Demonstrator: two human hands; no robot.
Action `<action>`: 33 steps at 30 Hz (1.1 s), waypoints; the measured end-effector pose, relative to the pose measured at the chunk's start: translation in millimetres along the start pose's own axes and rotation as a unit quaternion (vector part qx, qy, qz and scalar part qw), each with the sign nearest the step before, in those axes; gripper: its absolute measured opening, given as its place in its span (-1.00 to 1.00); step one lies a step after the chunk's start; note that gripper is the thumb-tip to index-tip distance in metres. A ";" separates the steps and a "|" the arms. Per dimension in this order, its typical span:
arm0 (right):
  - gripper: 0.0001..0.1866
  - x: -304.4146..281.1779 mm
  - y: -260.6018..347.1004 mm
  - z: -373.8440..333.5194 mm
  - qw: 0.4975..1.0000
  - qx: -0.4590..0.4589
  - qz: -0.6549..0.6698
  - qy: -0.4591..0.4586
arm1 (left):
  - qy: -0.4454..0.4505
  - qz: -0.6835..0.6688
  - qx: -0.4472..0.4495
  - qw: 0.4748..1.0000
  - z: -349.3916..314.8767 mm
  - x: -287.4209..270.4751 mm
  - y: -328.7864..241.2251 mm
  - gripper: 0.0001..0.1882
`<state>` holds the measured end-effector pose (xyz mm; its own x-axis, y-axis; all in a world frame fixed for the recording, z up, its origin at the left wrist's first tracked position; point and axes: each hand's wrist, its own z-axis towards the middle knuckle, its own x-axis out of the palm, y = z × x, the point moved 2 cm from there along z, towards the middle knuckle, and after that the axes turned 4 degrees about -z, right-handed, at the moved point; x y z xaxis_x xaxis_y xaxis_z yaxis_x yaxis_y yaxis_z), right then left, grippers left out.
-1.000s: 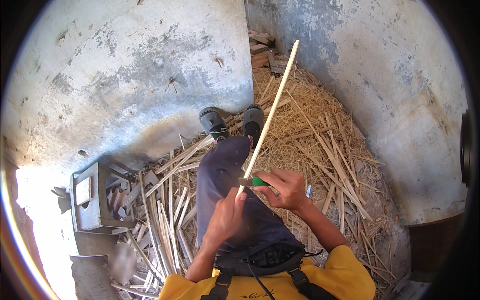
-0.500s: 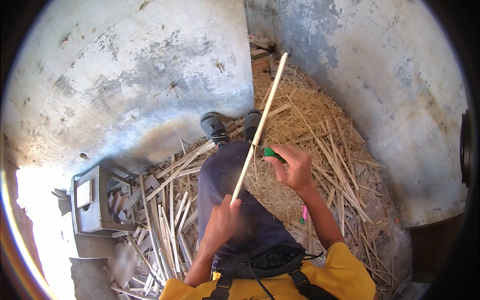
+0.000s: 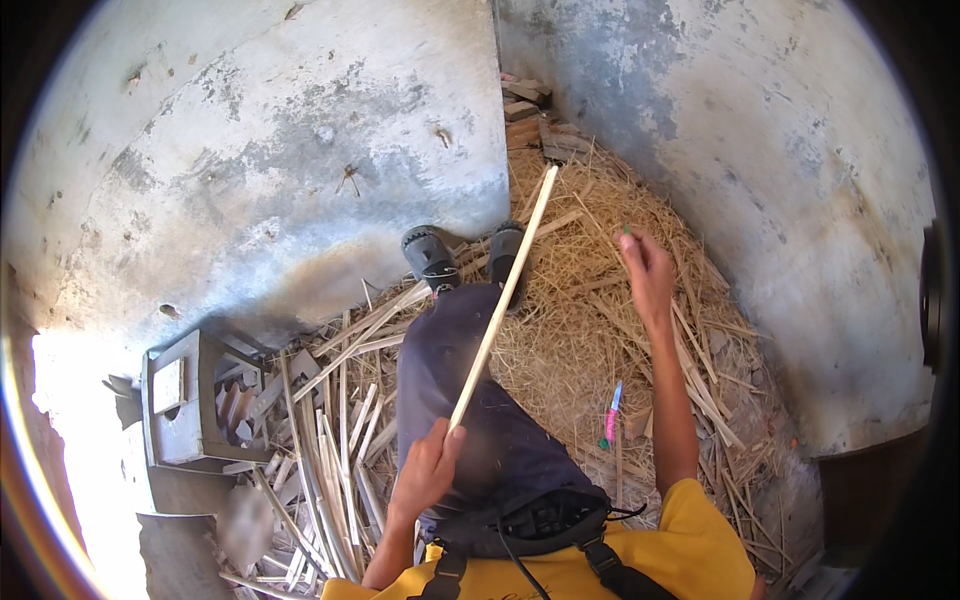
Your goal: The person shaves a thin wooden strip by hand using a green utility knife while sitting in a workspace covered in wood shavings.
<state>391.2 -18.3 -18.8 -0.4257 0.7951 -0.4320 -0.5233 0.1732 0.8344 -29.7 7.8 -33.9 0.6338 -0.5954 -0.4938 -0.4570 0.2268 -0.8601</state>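
My left hand (image 3: 424,472) is closed around the lower end of a long, pale stick (image 3: 500,315) that looks like split wood or bamboo. The stick slants up and away over my dark trousers, its far end above the straw. Out to the right, my right hand (image 3: 648,268) is closed, raised over the straw and apart from the stick. A small bit of a green object (image 3: 627,231) shows at its fingertips; the rest is hidden by the hand. On the ground below lies a knife (image 3: 613,412) with a pink handle and a bluish blade.
Fine straw-like shavings (image 3: 570,250) cover the ground ahead and right. Loose wooden strips (image 3: 335,450) lie to the left, beside a worn grey box (image 3: 190,400). Stained walls (image 3: 300,150) rise in front and right, with bricks (image 3: 525,100) in the gap between them.
My right hand has moved away from the stick, up and right, with the green object. The stick and left hand have dropped slightly toward me. The knife's blade has come into view.
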 end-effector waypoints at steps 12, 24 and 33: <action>-0.68 40.0 50.0 -105.4 0.964 -0.212 0.063 0.148 | -0.008 -0.071 -0.001 0.997 26.2 4.3 -27.4 -0.66; -0.70 38.6 77.1 -102.7 0.951 -0.264 0.056 0.149 | 0.041 -0.101 0.048 0.993 30.8 11.3 -40.3 -0.40; -0.71 47.0 80.2 -100.8 0.948 -0.298 0.029 0.110 | 0.039 -0.052 0.018 0.998 22.5 6.4 -33.2 -0.69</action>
<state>254.8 -25.7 -6.7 -0.5755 0.6412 -0.5075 -0.7906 -0.2778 0.5456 3.5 13.7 -11.4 0.6251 -0.6748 -0.3922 -0.3688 0.1875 -0.9104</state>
